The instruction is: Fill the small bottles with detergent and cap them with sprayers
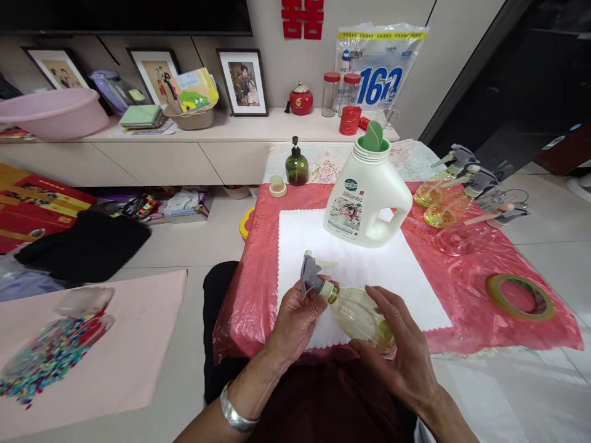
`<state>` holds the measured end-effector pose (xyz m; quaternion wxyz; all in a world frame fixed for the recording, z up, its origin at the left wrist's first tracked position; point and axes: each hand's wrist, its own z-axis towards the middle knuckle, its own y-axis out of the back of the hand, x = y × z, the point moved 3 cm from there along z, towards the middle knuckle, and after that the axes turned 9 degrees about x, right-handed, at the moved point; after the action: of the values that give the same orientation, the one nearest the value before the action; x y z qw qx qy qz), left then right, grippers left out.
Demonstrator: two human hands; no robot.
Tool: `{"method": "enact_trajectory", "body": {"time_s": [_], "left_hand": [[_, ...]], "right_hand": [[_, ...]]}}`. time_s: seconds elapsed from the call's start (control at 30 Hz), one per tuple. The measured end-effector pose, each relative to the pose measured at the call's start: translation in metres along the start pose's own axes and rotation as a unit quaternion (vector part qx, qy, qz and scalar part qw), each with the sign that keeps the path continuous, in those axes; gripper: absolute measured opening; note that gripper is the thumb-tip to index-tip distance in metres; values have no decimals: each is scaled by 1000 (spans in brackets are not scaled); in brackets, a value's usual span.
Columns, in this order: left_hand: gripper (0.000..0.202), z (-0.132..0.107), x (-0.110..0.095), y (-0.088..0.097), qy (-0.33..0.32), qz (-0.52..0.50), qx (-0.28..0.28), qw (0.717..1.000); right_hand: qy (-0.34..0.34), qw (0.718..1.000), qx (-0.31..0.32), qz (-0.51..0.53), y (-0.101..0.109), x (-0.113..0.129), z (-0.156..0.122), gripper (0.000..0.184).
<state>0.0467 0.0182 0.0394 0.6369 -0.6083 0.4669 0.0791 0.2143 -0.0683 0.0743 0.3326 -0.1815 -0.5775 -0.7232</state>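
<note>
Tilted on its side, a clear ribbed spray bottle (357,311) with a grey trigger head is held above the near edge of the white sheet (300,237). My left hand (295,320) is closed around its neck, just below the trigger. The fingers and thumb of my right hand (406,347) grip the bottle's body near its base. A little yellowish-green liquid shows at the base end. Beyond my hands, a large white detergent jug (364,197) stands upright on the sheet, its green pouring spout uncovered.
Right of the jug stand two spray bottles (441,209) with yellow liquid, an empty-looking clear bottle (464,240) and a tape roll (519,296). Behind left are a green pump bottle (296,167) and a pale cap (277,186). Colourful beads (46,363) lie on a pink surface.
</note>
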Motion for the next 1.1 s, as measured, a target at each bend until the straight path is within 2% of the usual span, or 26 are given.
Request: {"method": "enact_trajectory", "body": {"time_s": [0.2,0.3,0.33,0.37,0.47,0.53,0.57,0.63,0.7,0.73,0.87,0.93,1.1], "left_hand": [[45,-2,-3,-2,3,8,24,1000],[44,-3,-8,-6,12,18,48,999],[43,-4,-10,-7,16,20,58,998],[43,-4,-12,-9,20,19,67,997],[42,-4,-15,-12,32,10,90,995],[44,-3,-14,-12,42,2,94,995],[44,-3,-13,-11,45,-1,92,995],[45,-2,-12,-10,43,-3,79,996],[44,-3,-11,-9,36,-5,65,997],[43,-3,-10,-10,34,-7,56,998],[39,-6,-9,-10,27,-23,3,999],[39,-6,-10,-10,24,-24,-16,999],[42,-6,-14,-5,18,-4,-23,1000]], "right_hand": [[4,999,-24,32,-2,-3,-4,60],[-54,981,4,188,-7,-13,-8,61],[-85,959,23,270,-10,-17,-9,61],[-118,925,45,358,-13,-19,-9,63],[-183,793,111,570,-22,-18,-8,67],[-204,725,138,643,-27,-15,-7,67],[-211,706,143,660,-29,-14,-7,65],[-219,693,131,674,-32,-15,-7,61],[-225,705,112,663,-35,-19,-8,57],[-226,722,102,646,-36,-21,-9,56],[-218,828,84,510,-38,-24,-10,63],[-212,866,70,448,-38,-22,-9,65],[-168,923,45,344,-32,-11,-6,58]]}}
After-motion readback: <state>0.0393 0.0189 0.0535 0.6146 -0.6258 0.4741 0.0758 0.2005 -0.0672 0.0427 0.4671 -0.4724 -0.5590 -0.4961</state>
